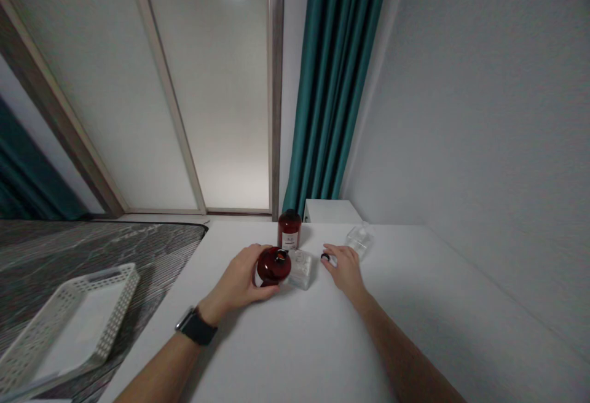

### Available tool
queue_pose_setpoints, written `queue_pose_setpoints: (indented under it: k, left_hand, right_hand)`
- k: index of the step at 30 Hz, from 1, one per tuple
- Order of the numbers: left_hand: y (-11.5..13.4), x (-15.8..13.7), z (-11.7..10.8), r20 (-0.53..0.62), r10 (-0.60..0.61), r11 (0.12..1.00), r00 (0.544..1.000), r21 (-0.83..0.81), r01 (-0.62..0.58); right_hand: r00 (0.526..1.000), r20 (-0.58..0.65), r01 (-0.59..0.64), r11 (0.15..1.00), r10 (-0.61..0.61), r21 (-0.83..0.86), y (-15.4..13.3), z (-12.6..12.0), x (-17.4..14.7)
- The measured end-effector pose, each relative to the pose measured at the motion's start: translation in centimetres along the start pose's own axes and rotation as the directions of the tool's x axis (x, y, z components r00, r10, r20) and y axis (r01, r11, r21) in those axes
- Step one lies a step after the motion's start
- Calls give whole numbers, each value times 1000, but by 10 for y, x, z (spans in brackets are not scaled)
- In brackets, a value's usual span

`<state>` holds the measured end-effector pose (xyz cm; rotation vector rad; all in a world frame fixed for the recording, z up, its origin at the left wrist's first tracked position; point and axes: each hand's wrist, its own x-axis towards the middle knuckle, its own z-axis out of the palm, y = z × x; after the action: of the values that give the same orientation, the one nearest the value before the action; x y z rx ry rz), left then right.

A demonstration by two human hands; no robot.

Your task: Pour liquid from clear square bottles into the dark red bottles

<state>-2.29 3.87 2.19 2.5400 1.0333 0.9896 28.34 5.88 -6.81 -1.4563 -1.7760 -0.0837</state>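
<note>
My left hand (243, 275) is wrapped round a dark red-brown bottle (273, 266), which tilts toward me with its uncapped mouth showing. To the right, my right hand (345, 268) pinches a small black cap (325, 257) between thumb and fingertips. A second red-brown bottle (289, 231), with a black cap and a white label, stands upright just behind the held one. Beside the held bottle lies a clear square container (300, 269), partly hidden by it. Past my right hand sits another clear container (360, 240).
A white table (295, 348) carries these things, with a wall (498, 145) along its right. White furniture (332, 211) and a teal curtain (338, 83) stand behind it. On the left, a white perforated basket (69, 329) is over a grey patterned surface (166, 249).
</note>
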Motion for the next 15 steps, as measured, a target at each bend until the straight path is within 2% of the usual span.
queue_pose_setpoints:
  k: [5,9,12,15]
  left_hand:
    - [0,0,0,7,-8,1000,1000,-15,8]
    - [-3,-1,-1,0,-9,999,1000,-38,8]
    - [-7,-1,-2,-10,-27,998,1000,-65,27]
    - [-11,-2,-4,-22,-58,994,998,-92,56]
  right_hand:
    - [1000,-11,-22,999,23,45,-8,-8,2]
    - [1000,-11,-6,991,8,137,-28,-21,1]
    - [1000,14,-13,971,10,240,-49,-26,-4]
    - [996,90,-61,905,25,422,-66,-21,-10]
